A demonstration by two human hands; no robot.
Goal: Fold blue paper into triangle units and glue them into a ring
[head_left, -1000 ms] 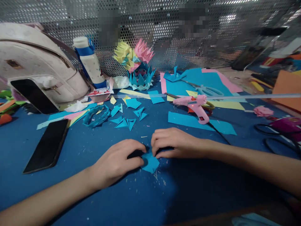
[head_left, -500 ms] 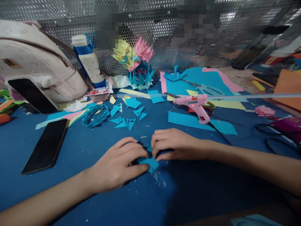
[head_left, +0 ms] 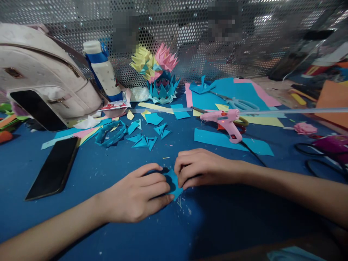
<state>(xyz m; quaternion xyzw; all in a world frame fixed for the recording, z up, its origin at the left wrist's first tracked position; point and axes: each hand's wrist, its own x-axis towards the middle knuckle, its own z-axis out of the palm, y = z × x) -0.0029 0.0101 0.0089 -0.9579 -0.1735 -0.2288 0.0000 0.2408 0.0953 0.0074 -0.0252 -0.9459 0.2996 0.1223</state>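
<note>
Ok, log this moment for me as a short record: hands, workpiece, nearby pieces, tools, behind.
left hand: fingers spread, fingertips at the blue paper's left side
right hand: fingers curled, fingertips at its right side
workpiece: small blue paper, partly hidden by the hands
nearby pieces: folded blue points, beyond the hands
tools: pink glue gun, light-blue scissors behind it
behind: yellow paper flower, pink paper flower
</note>
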